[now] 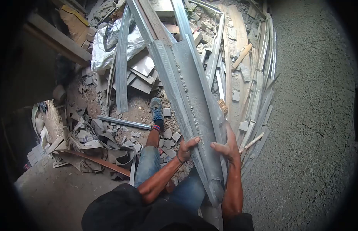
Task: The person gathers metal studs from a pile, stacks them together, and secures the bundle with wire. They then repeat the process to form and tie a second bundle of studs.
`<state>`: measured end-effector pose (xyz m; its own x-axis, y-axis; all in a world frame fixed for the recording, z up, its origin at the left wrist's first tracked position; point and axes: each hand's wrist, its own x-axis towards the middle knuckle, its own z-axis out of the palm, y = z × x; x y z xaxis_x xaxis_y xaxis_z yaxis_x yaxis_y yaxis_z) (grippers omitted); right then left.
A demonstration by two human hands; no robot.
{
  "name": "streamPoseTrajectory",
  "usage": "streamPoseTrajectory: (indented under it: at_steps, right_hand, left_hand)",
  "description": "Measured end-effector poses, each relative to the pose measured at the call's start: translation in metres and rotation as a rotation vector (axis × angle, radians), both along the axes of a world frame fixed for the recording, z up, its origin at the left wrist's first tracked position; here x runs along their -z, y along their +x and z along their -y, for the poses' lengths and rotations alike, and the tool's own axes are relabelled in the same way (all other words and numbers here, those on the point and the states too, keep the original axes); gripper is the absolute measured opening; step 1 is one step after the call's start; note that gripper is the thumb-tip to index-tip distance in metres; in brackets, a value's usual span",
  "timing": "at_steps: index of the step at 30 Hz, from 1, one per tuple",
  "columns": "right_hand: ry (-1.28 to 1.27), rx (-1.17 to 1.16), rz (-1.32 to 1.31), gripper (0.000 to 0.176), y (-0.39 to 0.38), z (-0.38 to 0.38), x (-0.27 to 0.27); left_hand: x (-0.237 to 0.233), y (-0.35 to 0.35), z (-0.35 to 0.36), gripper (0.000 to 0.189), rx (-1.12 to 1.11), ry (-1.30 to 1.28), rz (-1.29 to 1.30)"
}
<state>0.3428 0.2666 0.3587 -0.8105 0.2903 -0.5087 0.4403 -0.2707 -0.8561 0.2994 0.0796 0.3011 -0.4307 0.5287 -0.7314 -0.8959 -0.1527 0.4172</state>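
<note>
A bundle of long grey metal channels (198,104) slants from near my body up past the top of the head view. Whitish debris lies along the groove between the pieces. My left hand (187,148) grips the bundle's left edge, thumb over the top and fingers mostly hidden beneath. Across from it, my right hand (227,144) holds the right edge with its thumb on the upper face; its other fingers are largely out of sight. The near ends of the channels reach down between my forearms.
Long metal and wooden strips (257,88) lie piled beside the rough grey wall (313,115) at right. A loose metal channel (125,122) lies left of my shoe (156,109). Broken tiles (142,73), a white sack (105,50) and crumpled sheeting (96,140) litter the ground.
</note>
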Motion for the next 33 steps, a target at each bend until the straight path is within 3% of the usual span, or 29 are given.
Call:
streamPoseTrajectory:
  at_steps: [2,5,10,14,18,24,27,31,33]
  right_hand:
    - [0.014,-0.066,0.003,0.103,-0.026,0.02,0.005]
    - [-0.028,-0.213,0.041,0.104,-0.065,0.053,0.016]
    - [-0.172,-0.351,0.092,0.094,-0.153,0.113,0.014]
    - [-0.117,-0.502,0.105,0.091,-0.22,0.159,0.012]
    - [-0.115,-0.604,0.1,0.088,-0.272,0.204,0.018]
    - [-0.004,-0.809,0.047,0.089,-0.345,0.259,-0.003]
    - [-0.045,-0.842,-0.019,0.088,-0.37,0.271,-0.006]
    - [-0.001,-0.961,-0.099,0.099,-0.394,0.28,-0.028]
    - [0.016,-0.971,-0.112,0.09,-0.395,0.272,-0.034]
  left_hand:
    - [-0.002,-0.016,0.023,0.069,-0.01,0.025,0.039]
    - [-0.005,-0.037,0.058,0.07,-0.21,0.125,0.093]
    - [0.021,-0.065,0.119,0.068,-0.386,0.01,0.082]
    - [-0.008,-0.126,0.151,0.059,-0.573,0.032,0.07]
    - [-0.025,-0.172,0.186,0.072,-0.707,-0.027,0.003]
    - [-0.051,-0.222,0.228,0.06,-0.823,-0.188,-0.115]
    - [-0.037,-0.233,0.239,0.051,-0.87,-0.227,-0.2]
    - [-0.061,-0.252,0.239,0.044,-0.941,-0.227,-0.309]
    - [-0.057,-0.248,0.235,0.044,-0.919,-0.215,-0.341]
